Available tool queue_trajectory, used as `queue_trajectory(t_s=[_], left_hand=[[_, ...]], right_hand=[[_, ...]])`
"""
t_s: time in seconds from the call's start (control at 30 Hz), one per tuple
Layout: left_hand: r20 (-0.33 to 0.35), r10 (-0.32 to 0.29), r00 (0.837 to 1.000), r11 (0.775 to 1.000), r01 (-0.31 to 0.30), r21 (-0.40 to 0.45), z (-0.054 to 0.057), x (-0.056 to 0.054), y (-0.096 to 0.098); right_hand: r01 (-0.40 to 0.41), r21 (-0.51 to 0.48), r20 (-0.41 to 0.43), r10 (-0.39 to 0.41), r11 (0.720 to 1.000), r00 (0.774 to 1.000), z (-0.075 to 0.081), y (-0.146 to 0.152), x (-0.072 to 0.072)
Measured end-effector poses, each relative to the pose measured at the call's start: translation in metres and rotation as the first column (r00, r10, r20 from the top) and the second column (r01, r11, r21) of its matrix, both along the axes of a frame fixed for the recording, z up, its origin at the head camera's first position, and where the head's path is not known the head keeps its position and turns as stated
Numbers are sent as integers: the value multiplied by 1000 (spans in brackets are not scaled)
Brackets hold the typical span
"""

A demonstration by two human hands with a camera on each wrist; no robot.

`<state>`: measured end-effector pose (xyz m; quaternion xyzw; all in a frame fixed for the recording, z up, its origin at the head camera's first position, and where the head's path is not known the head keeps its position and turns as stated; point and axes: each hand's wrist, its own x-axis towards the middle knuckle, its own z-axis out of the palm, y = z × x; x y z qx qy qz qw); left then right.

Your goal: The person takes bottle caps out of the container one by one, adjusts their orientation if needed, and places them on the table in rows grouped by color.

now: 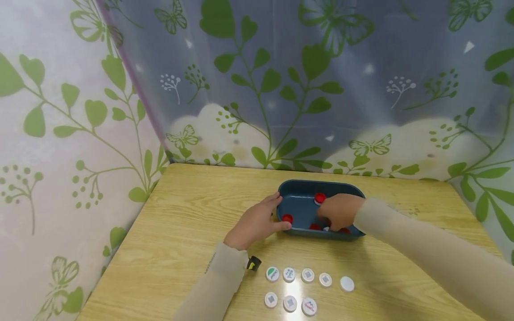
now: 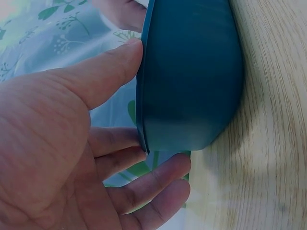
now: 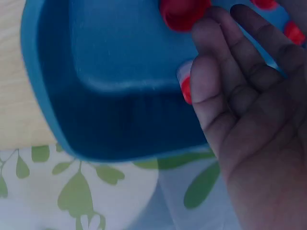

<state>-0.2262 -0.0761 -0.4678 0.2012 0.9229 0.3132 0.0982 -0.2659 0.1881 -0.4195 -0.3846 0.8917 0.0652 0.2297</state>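
A dark blue oval tub [image 1: 303,207] stands on the wooden table with several red caps inside. My left hand [image 1: 257,223] grips the tub's left end, its thumb [image 2: 108,72] and fingers about the rim. Inside the tub, my right hand [image 1: 341,211] reaches down with loosely bent fingers. One red cap [image 3: 184,12] lies right by its fingertips; I cannot tell whether they touch. A red-and-white cap [image 1: 319,198] rests near the far wall, partly behind the hand in the right wrist view. Another red cap [image 1: 287,218] lies at the left end. The right forearm covers the tub's right part.
Several round white caps lie in two rows at the table's front, among them a plain one [image 1: 347,284] and one with a green print [image 1: 272,273]. A small black object [image 1: 254,264] sits by the left sleeve. Leaf-printed cloth [image 1: 257,89] hangs behind the table.
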Motion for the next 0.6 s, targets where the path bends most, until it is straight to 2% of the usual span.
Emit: queue_trajectory(t_s=[0.2, 0.4, 0.5, 0.6], left_hand=[[-15, -15, 1000, 1000, 15, -13, -3, 0, 2], [-21, -11, 1000, 1000, 11, -22, -3, -1, 2], [-22, -12, 1000, 1000, 11, -24, -3, -2, 1], [-19, -8, 1000, 1000, 8, -24, -4, -2, 0]], right_hand=[[-84, -89, -38, 81, 992, 996, -26, 4, -3], [-126, -147, -147, 105, 981, 984, -28, 7, -7], [-161, -177, -218, 121, 971, 968, -28, 8, -10], [-206, -201, -319, 135, 958, 938, -30, 7, -12]])
